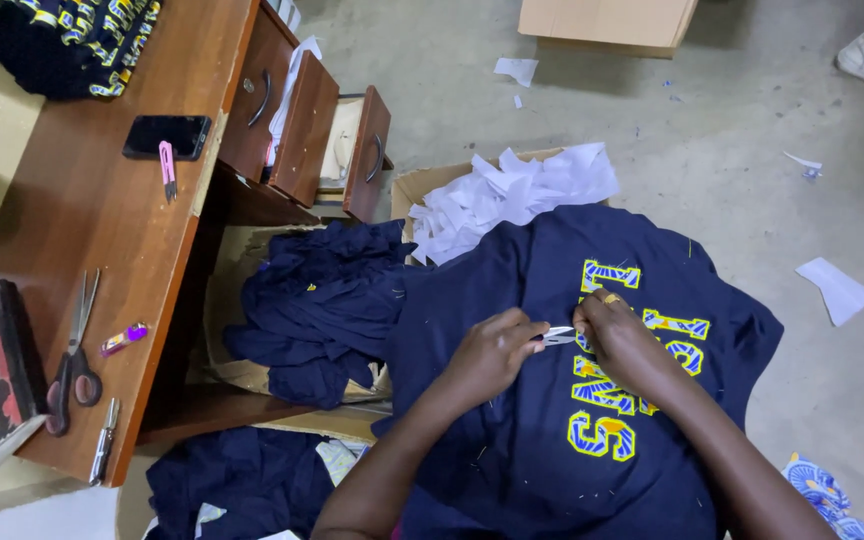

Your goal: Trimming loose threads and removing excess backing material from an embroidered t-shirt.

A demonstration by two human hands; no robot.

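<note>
— Both forearms come up from the bottom edge. What do the hands grip?

— Left hand (pixel 492 352) is closed around small snips (pixel 556 335); right hand (pixel 620 335) pinches the fabric beside the yellow-blue lettering (pixel 612 385).

— And the navy shirt (pixel 562 400)?

— Spread across the lap, beside a cardboard box (pixel 422 185) of white paper scraps (pixel 512 195).

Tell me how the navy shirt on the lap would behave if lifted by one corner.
The navy shirt would likely hang limp: it already drapes in soft folds. The yellow lettering probably stiffens that patch slightly. It seems light, since the left hand and right hand work it with fingertips only.
</note>
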